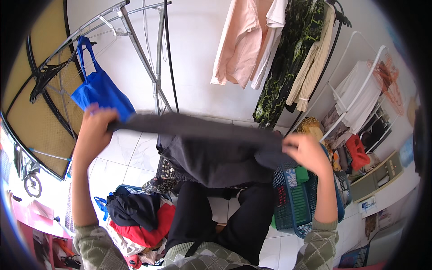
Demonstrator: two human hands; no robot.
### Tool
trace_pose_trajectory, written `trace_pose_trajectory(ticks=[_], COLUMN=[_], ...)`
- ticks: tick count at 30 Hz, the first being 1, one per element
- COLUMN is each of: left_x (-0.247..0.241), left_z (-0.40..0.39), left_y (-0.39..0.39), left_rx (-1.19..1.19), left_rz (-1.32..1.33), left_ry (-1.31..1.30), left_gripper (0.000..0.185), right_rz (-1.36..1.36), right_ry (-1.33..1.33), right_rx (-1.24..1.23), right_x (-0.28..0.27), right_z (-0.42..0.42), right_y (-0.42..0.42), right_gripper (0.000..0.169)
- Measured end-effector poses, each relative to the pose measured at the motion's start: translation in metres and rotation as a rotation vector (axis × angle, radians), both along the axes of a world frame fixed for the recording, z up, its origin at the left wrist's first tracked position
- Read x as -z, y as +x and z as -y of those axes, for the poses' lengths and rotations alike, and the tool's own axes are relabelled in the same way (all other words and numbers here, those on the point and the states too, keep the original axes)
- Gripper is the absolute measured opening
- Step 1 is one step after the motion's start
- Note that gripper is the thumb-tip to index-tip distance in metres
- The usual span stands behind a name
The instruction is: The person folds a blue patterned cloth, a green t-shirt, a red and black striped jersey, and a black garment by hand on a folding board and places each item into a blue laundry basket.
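Stretched between my hands is a dark grey cloth garment (216,162), blurred along its upper edge; I cannot tell its exact kind. My left hand (96,126) grips its left end, in front of a hanging blue fabric bag (101,89). At the other end, my right hand (302,152) pinches the cloth above a teal plastic basket (297,226). The garment's lower part hangs in front of my knees, over a black patterned cloth (167,168) that is partly hidden beneath it.
Left of my legs a basket holds piled clothes (138,216). A metal drying rack (135,37) with black hangers (47,76) stands at upper left. Shirts (239,44) and a black-green patterned garment (290,64) hang by the wall. A white rack (357,91) stands at right.
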State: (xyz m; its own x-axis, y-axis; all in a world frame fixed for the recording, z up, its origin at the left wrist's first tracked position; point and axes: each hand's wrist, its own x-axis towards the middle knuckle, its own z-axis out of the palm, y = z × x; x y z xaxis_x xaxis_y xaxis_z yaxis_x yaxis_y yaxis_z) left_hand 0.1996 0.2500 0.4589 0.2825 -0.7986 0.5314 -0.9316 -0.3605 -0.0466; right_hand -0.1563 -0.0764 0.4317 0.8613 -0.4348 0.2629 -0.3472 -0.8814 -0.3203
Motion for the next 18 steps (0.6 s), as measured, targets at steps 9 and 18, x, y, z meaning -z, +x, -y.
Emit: trace_pose_trajectory(ticks=[9, 18], left_x=[-0.061, 0.042], left_z=[-0.114, 0.133], left_y=[0.012, 0.125], left_rx=[0.111, -0.307], left_rz=[-0.645, 0.097], left_ry=[0.439, 0.134], left_gripper=[0.018, 0.041], right_rz=[-0.443, -0.26], right_ry=[0.504, 0.439], right_rx=[-0.499, -0.065], right_x=[-0.036, 0.082], right_z=[-0.008, 0.146], right_y=[-0.072, 0.05], right_gripper=[0.034, 0.041])
